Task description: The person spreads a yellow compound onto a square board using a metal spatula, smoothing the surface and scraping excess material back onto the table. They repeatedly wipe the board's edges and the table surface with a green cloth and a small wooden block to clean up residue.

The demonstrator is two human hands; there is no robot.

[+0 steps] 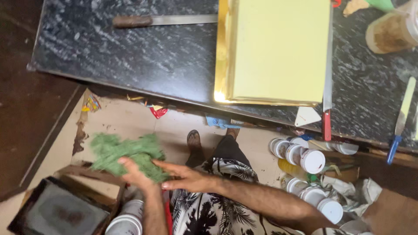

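The green fibrous wad [130, 153] sits low left in view, held up over the floor just above a brown cardboard box [93, 174], well below the edge of the black stone counter [130, 48]. It's loose, scrubby stuff, edges blurred, so can't tell exactly what material.

Progress, as far as it shows: the wad is in hand & clear of the box, not set down anywhere. On the counter the yellow sheet stack [281, 48] on its gold board [223, 52] lies flat, apparently untouched, w/ a long knife w/ brown handle [165, 20] to its left & a red-handled blade [327, 87] along its right edge. Nothing green is on the counter yet. So judging by this, only the pick-up is done; the rest is open.

Your left hand [137, 174] is under/behind the wad, fingers curled into it, thumb on top: clamped on the wad. Your right hand [187, 176] reaches across from the right, fingers stretched flat & close together, tips touching the wad's lower right side; palm open, not gripping.

Around: white-lidded jars [305, 159] clustered on the floor at right, a dark tray [56, 213] in the bottom left corner, a sandalled foot [194, 143] below the counter edge, a blue-handled tool [400, 126] at far right.
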